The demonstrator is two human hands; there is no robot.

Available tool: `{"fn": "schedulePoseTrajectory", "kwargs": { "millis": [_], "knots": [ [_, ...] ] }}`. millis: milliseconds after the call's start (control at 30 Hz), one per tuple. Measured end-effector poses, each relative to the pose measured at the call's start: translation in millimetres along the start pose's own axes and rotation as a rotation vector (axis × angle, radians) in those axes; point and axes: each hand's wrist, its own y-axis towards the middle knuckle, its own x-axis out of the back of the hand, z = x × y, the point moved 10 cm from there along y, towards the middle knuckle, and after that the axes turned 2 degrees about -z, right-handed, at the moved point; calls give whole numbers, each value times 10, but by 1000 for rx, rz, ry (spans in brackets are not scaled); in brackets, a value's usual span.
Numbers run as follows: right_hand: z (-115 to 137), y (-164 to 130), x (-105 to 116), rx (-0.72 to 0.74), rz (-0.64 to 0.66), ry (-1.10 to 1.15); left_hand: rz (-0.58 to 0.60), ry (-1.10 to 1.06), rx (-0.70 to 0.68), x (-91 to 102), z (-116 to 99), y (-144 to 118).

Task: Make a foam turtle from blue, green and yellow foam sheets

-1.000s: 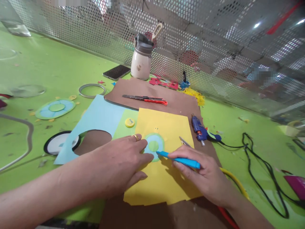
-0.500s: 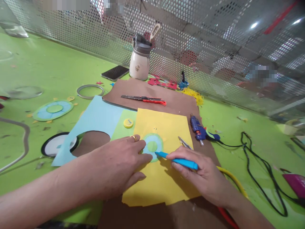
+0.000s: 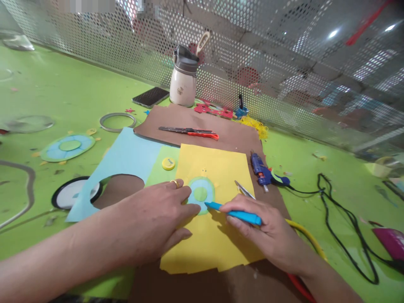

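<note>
Left hand (image 3: 158, 223) lies spread flat, pinning the round template (image 3: 201, 193) on flimsy, slide-prone yellow paper (image 3: 217, 244); right hand (image 3: 268, 235) pinches the blue pen (image 3: 235, 213) mid-barrel.

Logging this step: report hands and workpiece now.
Left hand flat on yellow sheet, fingers at paper disc. Right hand grips blue pen, tip at disc edge. Nothing in the way.
</note>
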Motion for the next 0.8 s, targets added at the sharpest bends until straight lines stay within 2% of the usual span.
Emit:
{"fn": "schedulePoseTrajectory", "kwargs": {
  "millis": [800],
  "knots": [
    [7,-26,12,-1,20,29,66,-11,32,-34,16,2]
  ]
}}
